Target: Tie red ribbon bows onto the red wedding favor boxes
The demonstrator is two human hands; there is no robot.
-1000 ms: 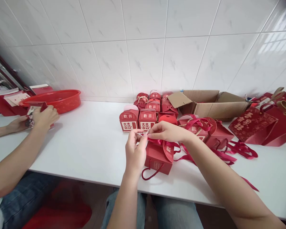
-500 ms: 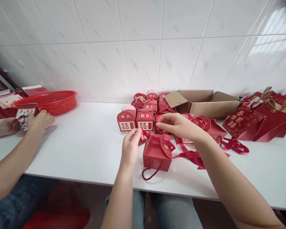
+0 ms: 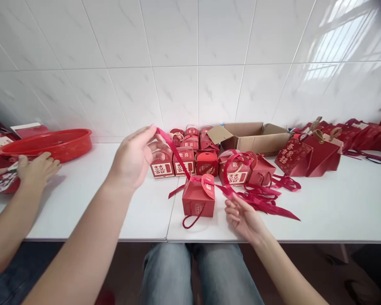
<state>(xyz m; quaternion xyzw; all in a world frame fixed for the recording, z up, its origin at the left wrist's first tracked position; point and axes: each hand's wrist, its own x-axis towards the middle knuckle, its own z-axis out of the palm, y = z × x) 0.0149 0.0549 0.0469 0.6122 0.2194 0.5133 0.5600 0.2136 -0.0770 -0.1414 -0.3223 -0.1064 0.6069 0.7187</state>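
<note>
Head camera looks forward and down, close over the white table.

We count one red basin at left, one cardboard box at centre, and three hands over one white table.

Red "囍" on small gift boxes
</note>
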